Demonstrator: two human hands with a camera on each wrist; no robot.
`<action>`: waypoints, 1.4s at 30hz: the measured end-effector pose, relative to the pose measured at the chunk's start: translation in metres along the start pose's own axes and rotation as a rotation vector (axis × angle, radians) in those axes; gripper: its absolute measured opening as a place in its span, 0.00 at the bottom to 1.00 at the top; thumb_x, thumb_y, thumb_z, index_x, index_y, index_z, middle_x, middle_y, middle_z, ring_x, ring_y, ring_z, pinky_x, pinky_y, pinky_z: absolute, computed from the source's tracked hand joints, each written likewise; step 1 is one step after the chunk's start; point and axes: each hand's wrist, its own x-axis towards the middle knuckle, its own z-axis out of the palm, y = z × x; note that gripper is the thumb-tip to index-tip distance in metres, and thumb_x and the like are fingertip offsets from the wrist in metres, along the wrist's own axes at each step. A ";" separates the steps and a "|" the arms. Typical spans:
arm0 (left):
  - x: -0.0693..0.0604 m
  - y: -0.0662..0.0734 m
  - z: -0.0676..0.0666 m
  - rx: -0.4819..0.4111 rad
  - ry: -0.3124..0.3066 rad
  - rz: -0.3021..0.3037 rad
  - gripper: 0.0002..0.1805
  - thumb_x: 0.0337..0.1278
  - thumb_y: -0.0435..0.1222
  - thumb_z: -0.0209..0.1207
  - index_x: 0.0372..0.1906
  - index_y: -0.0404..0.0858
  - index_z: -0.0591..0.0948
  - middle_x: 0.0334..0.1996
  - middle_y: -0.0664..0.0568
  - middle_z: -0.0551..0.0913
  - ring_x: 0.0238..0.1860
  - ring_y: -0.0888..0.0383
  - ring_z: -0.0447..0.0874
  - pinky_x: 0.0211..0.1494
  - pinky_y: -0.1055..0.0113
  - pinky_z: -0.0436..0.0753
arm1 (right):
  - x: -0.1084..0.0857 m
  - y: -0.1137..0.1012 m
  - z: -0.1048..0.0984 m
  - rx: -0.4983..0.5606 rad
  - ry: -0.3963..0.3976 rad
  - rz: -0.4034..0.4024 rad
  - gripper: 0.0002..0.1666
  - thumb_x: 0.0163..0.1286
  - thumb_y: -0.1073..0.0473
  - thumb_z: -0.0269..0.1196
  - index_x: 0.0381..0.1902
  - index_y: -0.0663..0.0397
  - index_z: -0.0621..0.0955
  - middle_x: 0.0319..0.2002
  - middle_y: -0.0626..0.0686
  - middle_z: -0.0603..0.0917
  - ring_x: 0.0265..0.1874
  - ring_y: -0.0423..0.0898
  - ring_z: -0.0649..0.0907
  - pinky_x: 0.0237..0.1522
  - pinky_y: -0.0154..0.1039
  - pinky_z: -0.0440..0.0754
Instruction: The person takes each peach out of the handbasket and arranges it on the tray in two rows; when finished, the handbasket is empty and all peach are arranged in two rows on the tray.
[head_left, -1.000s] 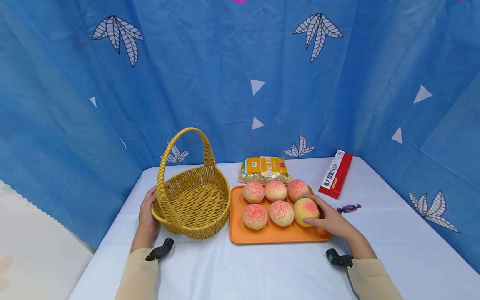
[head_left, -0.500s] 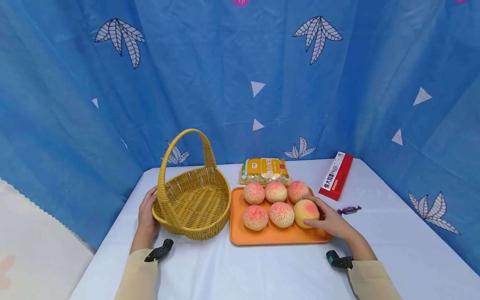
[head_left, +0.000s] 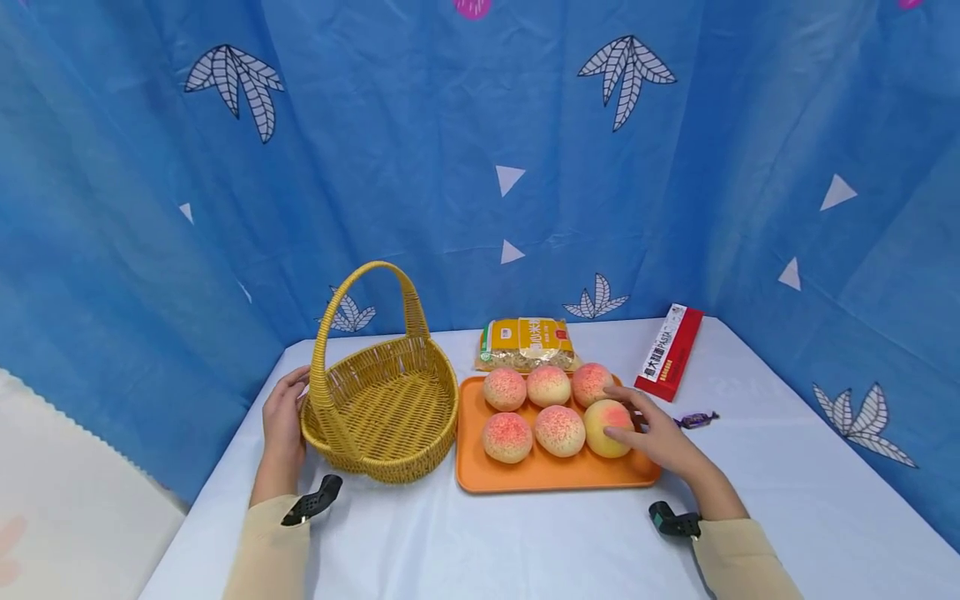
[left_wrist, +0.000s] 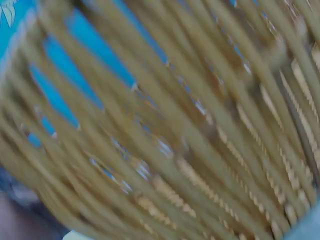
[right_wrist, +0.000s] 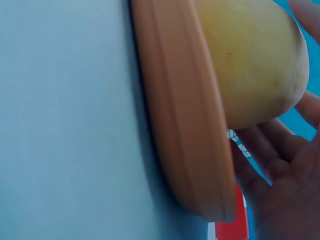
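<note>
A yellow wicker basket (head_left: 397,417) with a tall arched handle stands at the left, nothing in it. My left hand (head_left: 283,417) lies along its outer left side, fingertips partly hidden behind the rim; whether they touch is unclear. Blurred basket wall (left_wrist: 165,125) fills the left wrist view. An orange tray (head_left: 480,477) holds several pink-and-cream peaches in two rows. Around the front-right, yellower peach (head_left: 603,429) my right hand (head_left: 663,437) is spread loosely, thumb in front and fingers behind. In the right wrist view that peach (right_wrist: 255,60) rests in the tray, apart from the palm.
Behind the tray lies a yellow bag of pasta (head_left: 527,343). A red-and-white pasta packet (head_left: 670,352) lies at the back right, with a purple wrapped candy (head_left: 697,420) before it. Blue curtain (head_left: 450,167) closes off the back and sides of the white-covered table.
My left hand has shifted slightly left and away from the basket. My right hand's fingers have loosened a little at the yellow peach. Basket, tray and peaches stay in place.
</note>
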 end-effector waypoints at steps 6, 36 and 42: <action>-0.007 0.019 0.010 0.108 0.074 0.064 0.19 0.78 0.45 0.43 0.63 0.48 0.77 0.63 0.60 0.72 0.59 0.63 0.75 0.60 0.70 0.75 | 0.004 -0.006 0.001 -0.032 0.064 -0.051 0.38 0.68 0.43 0.65 0.72 0.45 0.68 0.65 0.60 0.74 0.62 0.57 0.72 0.64 0.64 0.72; -0.083 0.105 0.063 0.512 0.084 0.835 0.19 0.74 0.38 0.48 0.64 0.45 0.78 0.63 0.51 0.79 0.64 0.52 0.76 0.66 0.71 0.71 | 0.015 -0.060 -0.012 -0.367 0.137 -0.218 0.47 0.60 0.44 0.72 0.74 0.42 0.65 0.76 0.58 0.59 0.74 0.63 0.58 0.61 0.74 0.69; -0.093 0.113 0.076 0.524 0.057 0.893 0.20 0.71 0.35 0.52 0.64 0.43 0.78 0.65 0.50 0.78 0.67 0.51 0.73 0.69 0.53 0.70 | 0.018 -0.072 -0.014 -0.428 0.205 -0.244 0.49 0.58 0.47 0.74 0.74 0.43 0.64 0.76 0.59 0.58 0.74 0.63 0.58 0.61 0.72 0.70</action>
